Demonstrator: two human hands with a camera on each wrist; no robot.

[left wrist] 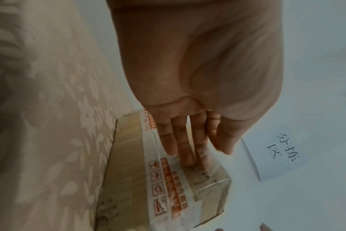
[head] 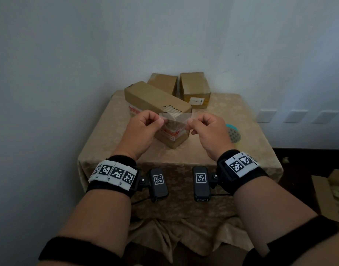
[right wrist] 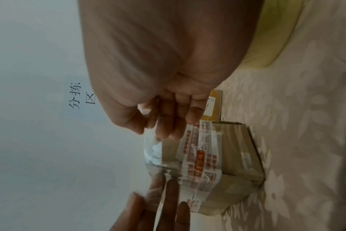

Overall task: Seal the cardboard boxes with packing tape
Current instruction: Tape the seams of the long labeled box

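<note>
head above, wrists close, box (head: 157,104) shared

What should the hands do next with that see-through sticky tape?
Probably lower the strip of clear tape onto the top of the nearest box and press it flat. The left hand and right hand each pinch one end, holding it stretched in the air just above that box's near end, where the cardboard looks torn. It is not stuck down yet.

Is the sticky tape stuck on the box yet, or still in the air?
Still in the air. The clear strip of packing tape is stretched between the left hand and right hand, above the long brown cardboard box.
</note>
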